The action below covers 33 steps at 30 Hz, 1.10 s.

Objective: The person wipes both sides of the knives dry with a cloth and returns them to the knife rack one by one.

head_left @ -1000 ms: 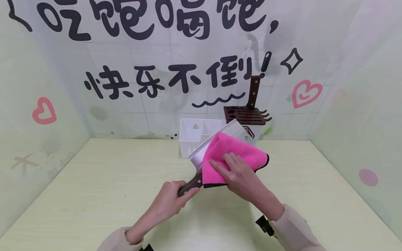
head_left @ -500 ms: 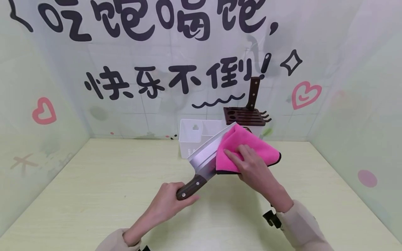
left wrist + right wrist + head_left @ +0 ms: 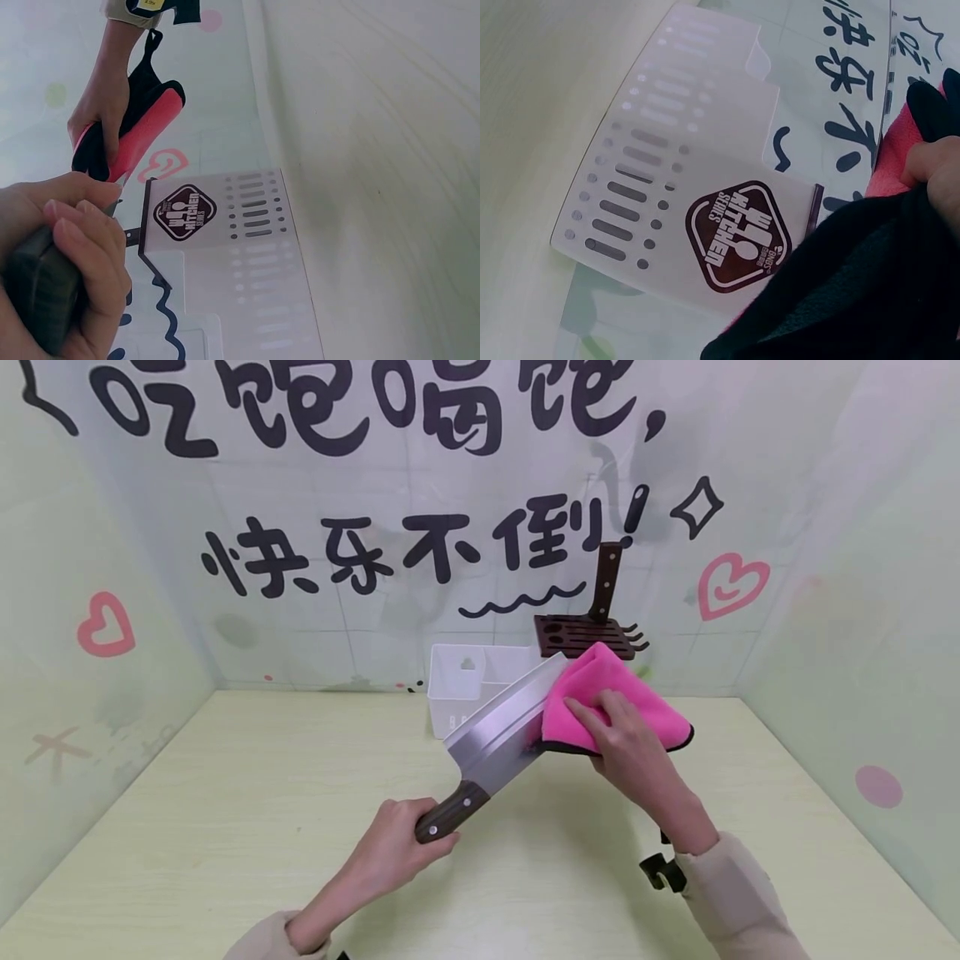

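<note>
My left hand grips the dark wooden handle of a cleaver, held above the table with its wide steel blade slanting up to the right. A pink cloth with black edging lies over the far end of the blade and hides the tip. My right hand pinches the cloth, thumb and fingers bunching it against the blade. From the left wrist view, the cloth shows a black underside in the right hand. Close to the right wrist camera, the dark side of the cloth covers the lower right.
Behind the blade stands a white utensil and knife holder with a dark slotted top and side hooks. Another wooden-handled tool rises from its slots. The pale table is bounded by printed walls.
My right hand has slid the cloth up and right along the blade towards its tip, baring more steel near the handle. The left hand has shifted slightly left and down with the cleaver.
</note>
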Available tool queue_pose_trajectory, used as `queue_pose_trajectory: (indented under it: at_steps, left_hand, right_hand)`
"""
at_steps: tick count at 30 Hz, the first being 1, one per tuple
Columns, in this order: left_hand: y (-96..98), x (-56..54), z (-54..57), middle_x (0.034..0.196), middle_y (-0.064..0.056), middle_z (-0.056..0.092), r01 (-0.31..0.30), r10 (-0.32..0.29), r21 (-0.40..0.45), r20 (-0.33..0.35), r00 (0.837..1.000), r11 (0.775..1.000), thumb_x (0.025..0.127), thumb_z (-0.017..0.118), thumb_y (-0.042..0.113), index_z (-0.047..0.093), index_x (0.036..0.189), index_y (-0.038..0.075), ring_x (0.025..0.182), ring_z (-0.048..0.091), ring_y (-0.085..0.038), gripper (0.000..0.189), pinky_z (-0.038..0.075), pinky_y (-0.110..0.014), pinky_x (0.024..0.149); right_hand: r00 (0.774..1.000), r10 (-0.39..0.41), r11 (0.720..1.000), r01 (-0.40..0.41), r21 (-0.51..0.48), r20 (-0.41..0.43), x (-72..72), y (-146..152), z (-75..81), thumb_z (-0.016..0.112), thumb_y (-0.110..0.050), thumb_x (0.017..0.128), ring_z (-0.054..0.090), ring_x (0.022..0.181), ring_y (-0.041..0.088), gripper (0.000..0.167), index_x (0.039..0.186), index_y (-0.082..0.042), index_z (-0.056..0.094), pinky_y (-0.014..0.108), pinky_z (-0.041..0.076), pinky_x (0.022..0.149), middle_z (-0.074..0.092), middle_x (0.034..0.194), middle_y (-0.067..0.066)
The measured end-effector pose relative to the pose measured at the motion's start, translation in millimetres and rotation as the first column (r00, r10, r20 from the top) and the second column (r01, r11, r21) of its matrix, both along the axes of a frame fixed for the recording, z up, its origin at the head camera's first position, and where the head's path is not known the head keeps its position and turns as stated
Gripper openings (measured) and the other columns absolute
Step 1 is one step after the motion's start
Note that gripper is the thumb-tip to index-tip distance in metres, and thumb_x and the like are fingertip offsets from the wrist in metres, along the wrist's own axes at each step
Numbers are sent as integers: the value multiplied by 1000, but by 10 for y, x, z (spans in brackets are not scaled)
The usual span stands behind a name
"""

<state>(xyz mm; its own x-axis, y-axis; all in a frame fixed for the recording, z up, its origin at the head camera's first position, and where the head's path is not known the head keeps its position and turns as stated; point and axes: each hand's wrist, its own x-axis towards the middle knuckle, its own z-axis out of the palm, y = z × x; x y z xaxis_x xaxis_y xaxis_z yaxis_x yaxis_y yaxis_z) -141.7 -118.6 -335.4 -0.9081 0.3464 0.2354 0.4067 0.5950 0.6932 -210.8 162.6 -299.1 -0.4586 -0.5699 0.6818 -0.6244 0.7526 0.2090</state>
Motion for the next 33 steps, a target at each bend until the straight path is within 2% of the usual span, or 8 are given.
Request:
queue_pose_trajectory:
  at_steps: [12,16,19,22,25,29,33]
  left_hand:
    - [-33,29,18,51,5,50,49,-48,63,-10,999,997,76,65,10,59,73,5,35,42,3,9,37,-19,30]
    - [-33,31,20,54,3,51,76,-82,113,45,996,991,78,66,14,60,79,2,35,43,1,13,38,-22,30]
    - [-42,27,9,58,0,53,113,-134,167,117,984,979,80,65,17,59,89,1,35,43,-1,19,39,-24,29]
    - [-53,26,0,56,-1,51,161,-206,226,190,960,961,83,62,20,55,100,2,33,41,-2,25,37,-25,28]
    - [-61,27,2,51,-1,47,206,-288,304,259,922,930,86,58,21,52,102,3,32,40,-4,25,36,-25,28]
    - [-59,23,9,52,0,43,246,-395,422,314,863,872,90,53,20,50,92,-3,34,40,-5,23,35,-23,30]
    - [-54,21,21,58,-1,43,244,-475,541,339,812,805,92,48,19,50,95,-8,38,40,-4,27,33,-20,33]
  right_hand:
    - [999,-23,983,29,-181,37,-21,87,-10,75,9,56,46,74,25,58,111,0,58,33,47,56,47,84,16]
    - [999,-23,969,31,-245,36,-35,101,-17,74,11,57,47,73,27,57,110,2,57,35,48,57,47,84,17]
    - [999,-17,956,27,-291,37,-41,106,-23,73,12,57,46,74,28,57,110,3,56,36,48,59,47,85,18]
    - [999,-8,940,24,-341,46,-39,98,-27,73,13,58,46,76,28,57,112,3,55,38,48,61,46,87,19]
    - [999,-2,917,20,-399,48,-32,73,-27,72,14,60,46,78,28,57,113,3,54,40,48,62,45,89,20]
    - [1000,0,862,11,-506,21,-39,37,-42,69,15,63,46,79,30,53,113,3,53,42,47,64,45,90,22]
    - [1000,-7,809,5,-587,-1,-52,13,-74,68,15,65,47,76,30,50,111,3,54,42,45,64,45,88,22]
